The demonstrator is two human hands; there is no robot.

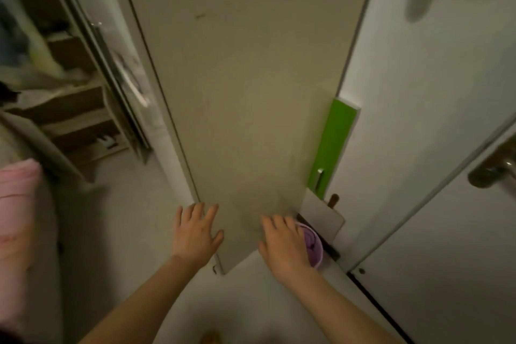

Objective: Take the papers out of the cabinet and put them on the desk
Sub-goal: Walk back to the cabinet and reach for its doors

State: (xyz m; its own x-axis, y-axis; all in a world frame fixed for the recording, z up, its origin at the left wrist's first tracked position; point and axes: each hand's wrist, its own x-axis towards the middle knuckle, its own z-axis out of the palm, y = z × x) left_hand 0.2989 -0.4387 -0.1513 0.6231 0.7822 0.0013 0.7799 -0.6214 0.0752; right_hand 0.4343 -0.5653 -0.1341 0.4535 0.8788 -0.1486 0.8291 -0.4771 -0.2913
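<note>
A tall beige cabinet side panel [245, 78] fills the middle of the head view. At the left the cabinet stands open, with wooden shelves [75, 109] and a long metal door handle [122, 70]. Pale, blurred sheets or cloth [42, 78] lie on a shelf; I cannot tell if they are papers. My left hand [195, 232] is stretched out low in front of the panel's bottom left corner, fingers apart, holding nothing. My right hand [284, 243] is beside it, fingers spread and empty, over a purple bucket [314, 246]. No desk is in view.
A green cabinet door [332, 145] with a small metal handle sits at the right of the panel. A white door [446, 232] with a lever handle [488, 176] is at the right. Something pink [16, 204] lies at the left edge. The floor is pale.
</note>
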